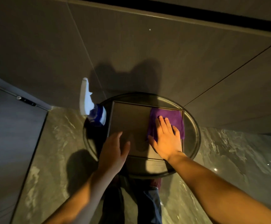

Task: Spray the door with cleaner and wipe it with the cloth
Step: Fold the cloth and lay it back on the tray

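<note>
Head view showed the right hand (pixel 167 139) spread flat on the purple cloth (pixel 168 117) atop the door panel (pixel 131 117); the left hand (pixel 113 151) lay open beside it, spray bottle (pixel 95 115) standing left

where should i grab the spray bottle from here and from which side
Take the spray bottle by the narrow neck just under the white trigger head, where it meets the blue body. It stands upright at the left edge of the round table, so come in from its open left side with the left hand, the nearer hand; the right hand lies flat on the purple cloth.
</note>
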